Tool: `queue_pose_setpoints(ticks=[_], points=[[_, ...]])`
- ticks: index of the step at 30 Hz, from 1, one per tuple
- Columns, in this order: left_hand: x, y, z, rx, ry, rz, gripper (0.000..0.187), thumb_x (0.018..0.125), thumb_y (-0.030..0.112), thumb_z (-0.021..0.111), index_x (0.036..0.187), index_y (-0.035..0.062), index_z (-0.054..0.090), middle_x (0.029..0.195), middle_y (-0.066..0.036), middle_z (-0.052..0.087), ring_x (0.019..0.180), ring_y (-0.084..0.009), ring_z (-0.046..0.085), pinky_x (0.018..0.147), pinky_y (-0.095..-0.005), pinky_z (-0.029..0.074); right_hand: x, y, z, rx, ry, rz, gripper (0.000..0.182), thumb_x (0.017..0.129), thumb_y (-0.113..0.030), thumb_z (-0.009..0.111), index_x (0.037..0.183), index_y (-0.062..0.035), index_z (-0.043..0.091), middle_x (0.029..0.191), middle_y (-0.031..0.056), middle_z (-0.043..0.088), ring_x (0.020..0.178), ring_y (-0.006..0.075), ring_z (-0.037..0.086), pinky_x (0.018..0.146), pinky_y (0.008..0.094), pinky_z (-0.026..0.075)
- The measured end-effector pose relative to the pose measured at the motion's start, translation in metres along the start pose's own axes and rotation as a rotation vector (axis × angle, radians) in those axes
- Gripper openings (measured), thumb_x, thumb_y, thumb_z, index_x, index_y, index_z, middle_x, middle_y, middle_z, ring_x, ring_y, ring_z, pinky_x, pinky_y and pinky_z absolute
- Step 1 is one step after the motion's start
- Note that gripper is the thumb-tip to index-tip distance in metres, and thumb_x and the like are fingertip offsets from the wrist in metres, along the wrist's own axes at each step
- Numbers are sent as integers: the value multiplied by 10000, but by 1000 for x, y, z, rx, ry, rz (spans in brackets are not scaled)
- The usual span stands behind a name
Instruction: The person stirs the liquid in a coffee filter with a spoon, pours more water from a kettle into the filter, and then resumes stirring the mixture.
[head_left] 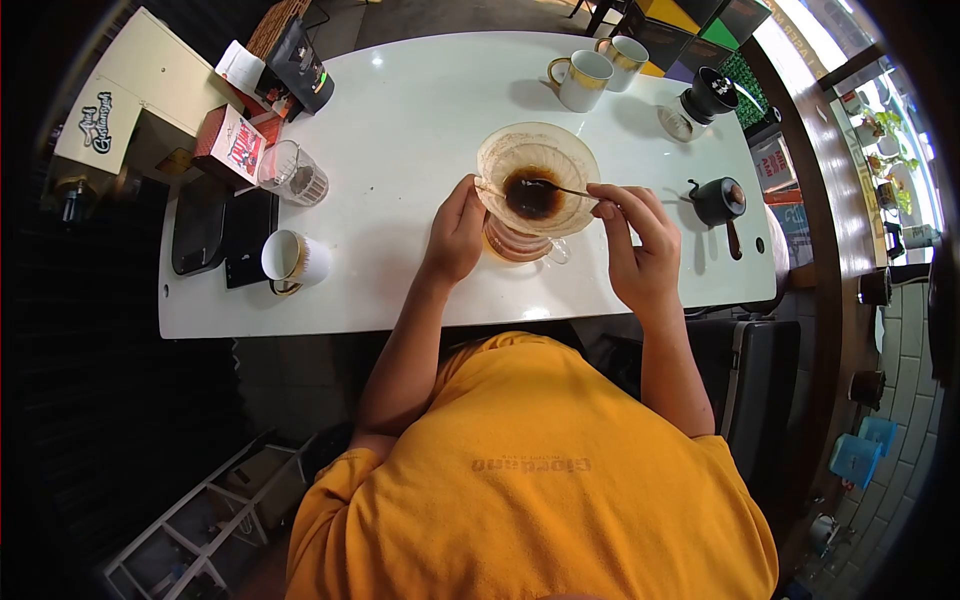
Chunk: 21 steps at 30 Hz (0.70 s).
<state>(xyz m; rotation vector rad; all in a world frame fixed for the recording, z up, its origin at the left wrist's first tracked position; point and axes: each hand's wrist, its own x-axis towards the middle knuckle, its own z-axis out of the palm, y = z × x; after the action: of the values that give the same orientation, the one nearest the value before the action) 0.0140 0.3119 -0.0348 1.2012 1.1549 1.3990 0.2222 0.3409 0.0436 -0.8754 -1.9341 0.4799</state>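
A coffee dripper (pixel 566 150) with a pale filter lining sits on a glass server (pixel 515 248) near the front edge of the table. Dark wet coffee (pixel 533 196) lies in the bottom of the cone. My left hand (pixel 458 232) is closed on the dripper at its left edge, thumb and fingers pinching near the rim. From the right, my right hand (pixel 643 243) pinches the handle of a thin metal spoon (pixel 572 191). The spoon's tip reaches into the dark coffee. The lower part of the server is partly hidden under the cone.
On the white table (pixel 400 130) stand a glass cup (pixel 295 175) and white-and-gold mug (pixel 297 260) at left, two mugs (pixel 583 82) at the back, a black-topped grinder (pixel 708 97) and a small dark kettle (pixel 718 202) at right. A black pouch (pixel 300 70) stands back left.
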Motion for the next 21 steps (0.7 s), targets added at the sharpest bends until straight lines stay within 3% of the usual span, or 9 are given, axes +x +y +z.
queue_pose_setpoints(ticks=[2, 3, 5, 15, 17, 21], points=[[1, 3, 4, -17, 49, 31, 298, 993, 212, 326, 1082, 42, 554, 814, 34, 507, 693, -53, 382, 626, -205, 343, 1, -1, -1, 41, 48, -21, 163, 829, 35, 614, 971, -17, 674, 788, 85, 637, 702, 188, 597, 621, 272, 467], [1, 4, 3, -17, 47, 28, 298, 993, 212, 326, 1082, 42, 554, 814, 34, 507, 693, -53, 382, 626, -205, 343, 1, -3, -2, 42, 48, -19, 163, 829, 35, 614, 971, -17, 674, 788, 85, 637, 702, 188, 597, 621, 272, 467], [1, 5, 0, 9, 8, -3, 313, 1022, 205, 307, 1094, -8, 524, 959, -34, 573, 878, -68, 492, 818, -222, 415, 3, -7, -5, 70, 65, -42, 164, 825, 46, 610, 967, -8, 672, 784, 88, 638, 697, 191, 597, 618, 272, 468], [0, 2, 0, 15, 3, 0, 312, 1021, 211, 310, 1092, -3, 526, 974, -43, 580, 900, -81, 506, 829, -231, 421, 1, -5, -3, 33, 54, -71, 168, 821, 55, 606, 966, -1, 672, 788, 91, 641, 695, 188, 596, 614, 276, 472], [0, 2, 4, -22, 52, 24, 285, 986, 191, 333, 1071, 36, 556, 796, 37, 500, 689, -49, 379, 625, -205, 342, 4, -4, -4, 21, 105, -87, 172, 819, 57, 608, 967, -1, 672, 788, 87, 640, 694, 187, 595, 610, 274, 470], [-1, 4, 5, -23, 60, 20, 284, 986, 192, 334, 1068, 34, 555, 788, 36, 494, 687, -50, 378, 624, -205, 340, 3, 1, -2, -8, 60, -59, 179, 819, 52, 612, 972, -13, 675, 790, 84, 636, 695, 187, 589, 606, 274, 465]])
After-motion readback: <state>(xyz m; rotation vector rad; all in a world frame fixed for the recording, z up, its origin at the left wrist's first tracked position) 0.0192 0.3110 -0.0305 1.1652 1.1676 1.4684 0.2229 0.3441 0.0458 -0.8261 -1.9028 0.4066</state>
